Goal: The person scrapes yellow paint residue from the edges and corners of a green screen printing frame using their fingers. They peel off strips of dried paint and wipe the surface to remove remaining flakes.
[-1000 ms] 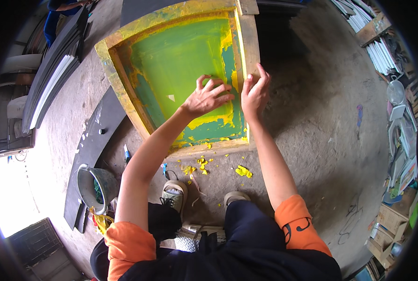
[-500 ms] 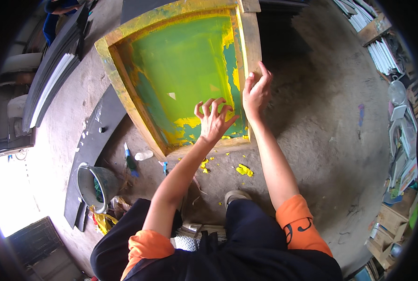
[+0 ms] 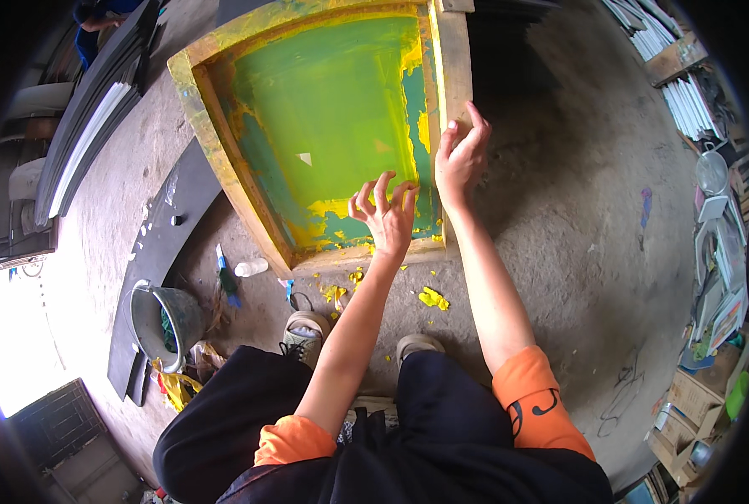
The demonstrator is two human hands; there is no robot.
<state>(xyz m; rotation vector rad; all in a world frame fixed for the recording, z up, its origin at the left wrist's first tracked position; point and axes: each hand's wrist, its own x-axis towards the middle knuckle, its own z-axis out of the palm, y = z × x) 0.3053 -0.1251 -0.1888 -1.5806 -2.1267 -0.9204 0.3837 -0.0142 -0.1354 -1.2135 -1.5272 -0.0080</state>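
In the centre of the frame, the left hand (image 3: 388,218) is spread with bent fingers over the lower part of a green, yellow-smeared flat panel (image 3: 324,109), which sits inside a paint-stained rectangular wooden frame (image 3: 236,164) filling the upper middle. Right of centre, the right hand (image 3: 462,160) lies against that frame's right rail, thumb and forefinger apart, though whether it grips cannot be told. Crumpled bright-yellow scraps (image 3: 433,298) lie below on the grey floor (image 3: 576,286).

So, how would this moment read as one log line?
Left hand: half-curled over green screen | Right hand: at right rail of wooden frame | Yellow scraps: on concrete floor
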